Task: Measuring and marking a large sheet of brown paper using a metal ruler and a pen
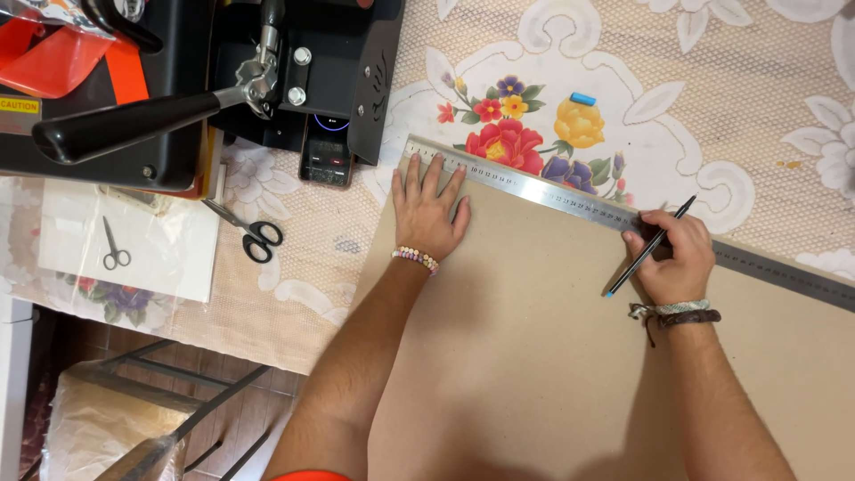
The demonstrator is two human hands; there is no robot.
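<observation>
Pinched in the right hand, the black pen meets the steel ruler along the brown cardboard sheet on the desk, while the flat, empty left hand should press hard so nothing slips.

1 head camera looks steeply down, close over the table.
</observation>
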